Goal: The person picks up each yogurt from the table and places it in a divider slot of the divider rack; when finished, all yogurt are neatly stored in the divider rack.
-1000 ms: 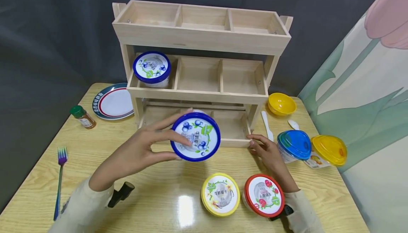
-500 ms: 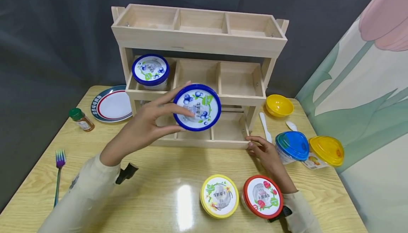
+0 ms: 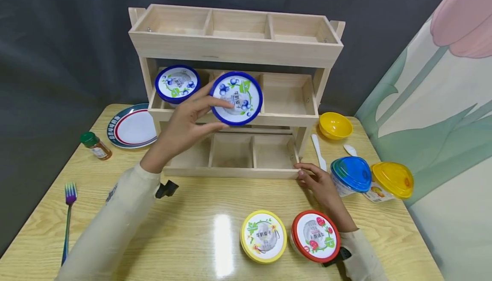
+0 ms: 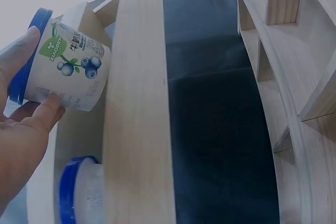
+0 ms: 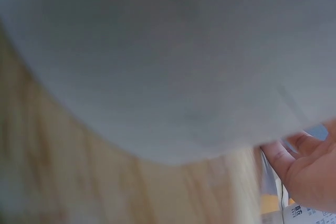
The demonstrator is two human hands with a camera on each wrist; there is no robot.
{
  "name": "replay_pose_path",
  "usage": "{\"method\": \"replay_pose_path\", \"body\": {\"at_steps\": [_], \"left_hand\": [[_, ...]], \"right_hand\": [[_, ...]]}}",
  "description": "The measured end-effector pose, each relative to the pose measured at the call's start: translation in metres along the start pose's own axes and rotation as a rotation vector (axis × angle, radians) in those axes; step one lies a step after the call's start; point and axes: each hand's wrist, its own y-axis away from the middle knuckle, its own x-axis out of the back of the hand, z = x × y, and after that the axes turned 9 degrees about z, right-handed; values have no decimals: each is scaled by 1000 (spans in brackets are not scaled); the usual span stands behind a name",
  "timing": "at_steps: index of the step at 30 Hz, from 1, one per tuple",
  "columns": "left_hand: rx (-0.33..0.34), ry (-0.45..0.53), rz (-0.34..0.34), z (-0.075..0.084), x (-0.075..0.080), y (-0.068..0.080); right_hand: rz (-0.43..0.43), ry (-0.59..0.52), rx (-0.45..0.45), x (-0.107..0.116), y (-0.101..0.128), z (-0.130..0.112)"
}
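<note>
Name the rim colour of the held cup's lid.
Blue, on the cup in the left hand; head view.

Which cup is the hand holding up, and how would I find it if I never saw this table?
Look at the wooden shelf rack at the back of the table and find its middle shelf. In front of that shelf's middle box, the left hand holds up a blue-lidded blueberry cup. A matching cup sits in the left box, but only this one is gripped by fingers.
</note>
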Motion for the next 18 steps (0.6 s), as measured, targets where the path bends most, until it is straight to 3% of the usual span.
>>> {"method": "replay_pose_path", "body": {"at_steps": [10,18], "left_hand": [[128,109,102,-18,-11,-16],[204,37,108,-16,-18,-24]], "right_hand": [[-1,4,4,-2,-1,0],[11,-1,-6,-2,0,0]]}}
